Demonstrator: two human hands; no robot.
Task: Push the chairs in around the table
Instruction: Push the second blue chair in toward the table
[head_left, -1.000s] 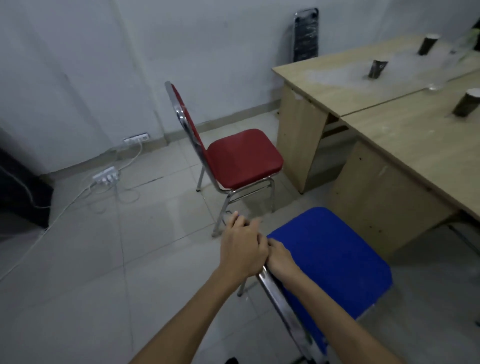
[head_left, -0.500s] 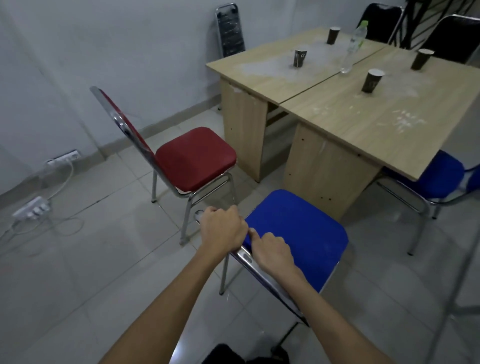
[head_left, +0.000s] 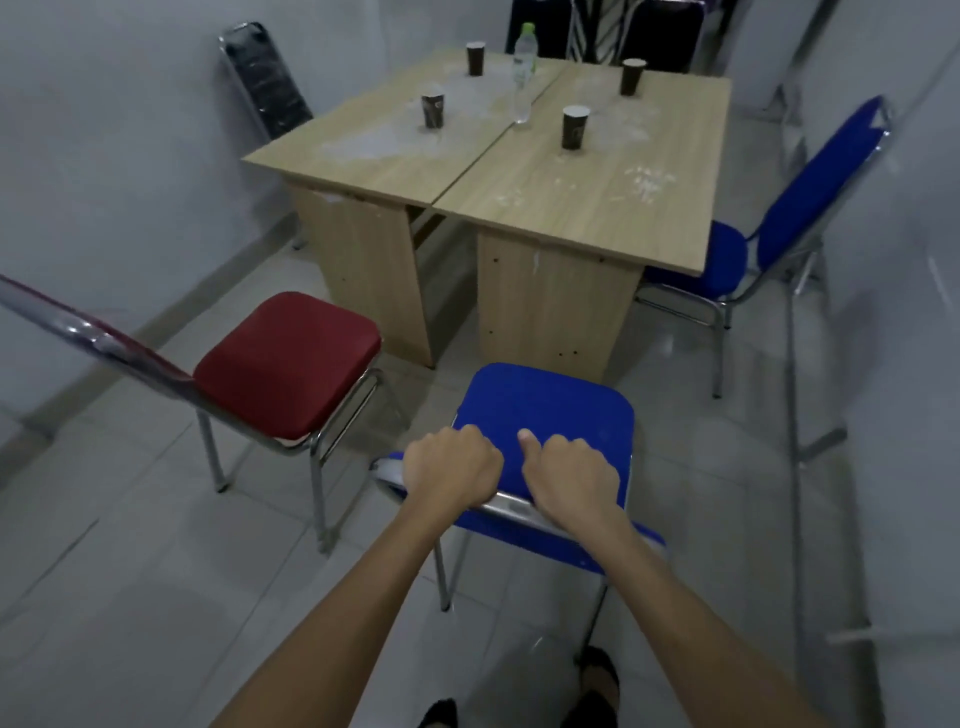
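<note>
Since the earlier frames the blue chair (head_left: 545, 415) has been swinging round to face the table's (head_left: 597, 208) short end square-on, and both hands have been spreading apart along its back rail, where a second ago they were bunched together.

Head view: a person is standing behind the blue chair, the left hand (head_left: 451, 475) and the right hand (head_left: 571, 480) each clenched over the chromed top rail of the backrest, fingers wrapped round it, the right thumb lying forward on the blue padding. Gripping the rail at two spaced points is probably giving steering control as the chair is being pushed. The seat's front edge is pointing at the wooden end panel of the table and sitting just short of it; the seat's front-to-back axis is running roughly in line with the table's long axis. The panel looks solid, so the seat may only be closing up against it, not sliding under.

To the left, a red chair (head_left: 291, 364) is standing angled away from the table, apparently not yet pushed in. On the table's right side another blue chair (head_left: 727, 260) is sitting with its seat partly under the top. Paper cups (head_left: 575, 127) and a plastic bottle (head_left: 522, 78) are standing on the tabletop.
</note>
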